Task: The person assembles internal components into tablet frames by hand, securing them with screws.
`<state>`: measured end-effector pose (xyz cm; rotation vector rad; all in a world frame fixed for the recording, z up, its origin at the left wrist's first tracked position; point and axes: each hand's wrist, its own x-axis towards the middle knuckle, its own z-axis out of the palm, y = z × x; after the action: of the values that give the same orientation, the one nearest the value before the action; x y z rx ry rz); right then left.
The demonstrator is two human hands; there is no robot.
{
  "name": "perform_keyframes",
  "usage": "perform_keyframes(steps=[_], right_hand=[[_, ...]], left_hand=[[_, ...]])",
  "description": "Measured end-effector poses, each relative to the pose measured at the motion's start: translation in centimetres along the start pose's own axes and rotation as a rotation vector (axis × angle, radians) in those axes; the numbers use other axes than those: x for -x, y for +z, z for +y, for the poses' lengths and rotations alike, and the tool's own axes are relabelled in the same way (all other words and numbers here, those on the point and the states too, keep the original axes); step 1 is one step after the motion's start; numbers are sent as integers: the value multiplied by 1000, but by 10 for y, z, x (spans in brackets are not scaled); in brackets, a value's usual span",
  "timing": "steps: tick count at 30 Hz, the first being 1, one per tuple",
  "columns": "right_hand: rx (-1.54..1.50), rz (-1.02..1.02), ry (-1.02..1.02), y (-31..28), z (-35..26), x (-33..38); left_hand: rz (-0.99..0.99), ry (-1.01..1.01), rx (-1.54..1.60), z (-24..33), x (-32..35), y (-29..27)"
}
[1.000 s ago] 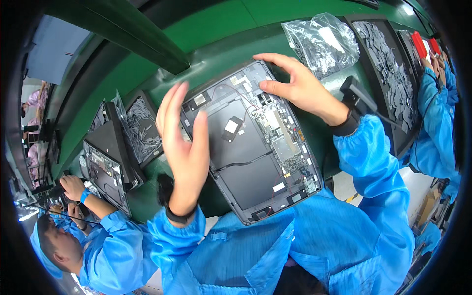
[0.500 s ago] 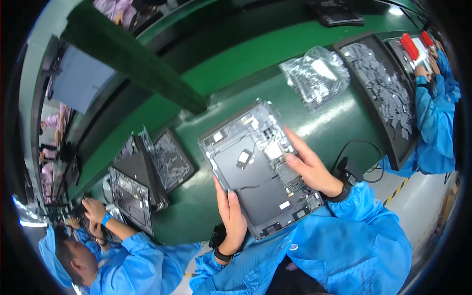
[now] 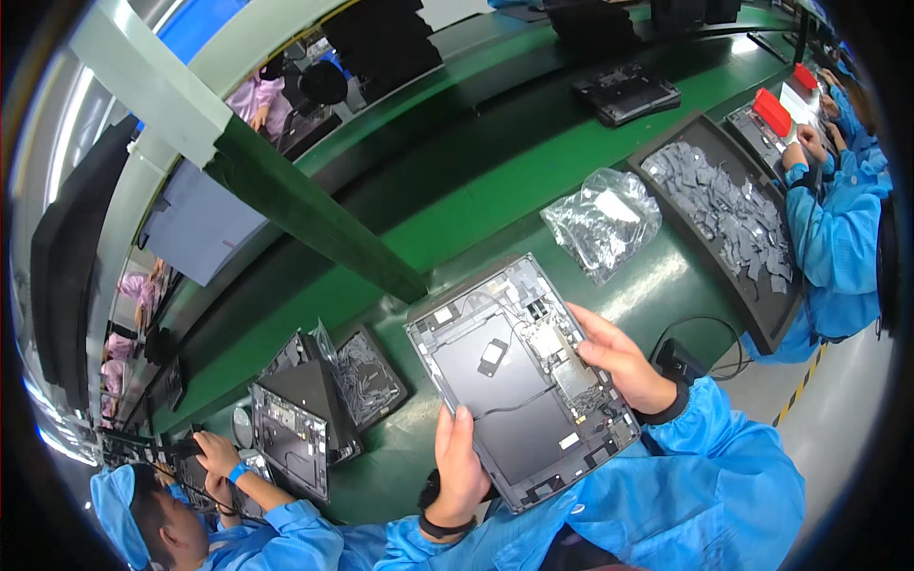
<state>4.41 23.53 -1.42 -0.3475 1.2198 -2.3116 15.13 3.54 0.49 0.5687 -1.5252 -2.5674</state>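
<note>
An opened tablet housing [image 3: 514, 419] is tilted in front of me, its inside facing up. A circuit board [image 3: 574, 369] runs along its right side, and a thin dark cable crosses the bare middle. On that middle lies a small dark part with a white label [image 3: 492, 356]. My left hand [image 3: 460, 468] grips the left edge, thumb over the rim. From the right, my right hand [image 3: 624, 366] holds the other edge, its thumb resting beside the circuit board. The fingers beneath the housing are hidden.
A clear plastic bag [image 3: 605, 224] lies beyond the housing. To its right is a black tray [image 3: 706, 243] of grey pieces. More housings [image 3: 290, 438] and a smaller tray [image 3: 367, 381] stand left. A green post [image 3: 314, 209] rises behind. Co-workers' hands [image 3: 217, 455] are at left, others at right.
The head view has shifted, showing more of the far bench and shelves, with the housing lower in the picture. Both hands keep their hold on it.
</note>
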Motion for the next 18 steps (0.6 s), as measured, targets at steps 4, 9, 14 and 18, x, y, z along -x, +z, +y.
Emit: perform_keyframes(steps=[4,9,14,18], right_hand=[[-229,32,-60,-10,-17,-9],[-828,185,-325,14,-2,10],[-168,443,-433,20,7,-34],[-124,414,-232,-35,-33,-109]], left_hand=[[-128,-130,25,22,-40,8],[53,71,151,4,-91,52],[-87,126,328,-8,-126,76],[-133,43,203,8,-139,50]])
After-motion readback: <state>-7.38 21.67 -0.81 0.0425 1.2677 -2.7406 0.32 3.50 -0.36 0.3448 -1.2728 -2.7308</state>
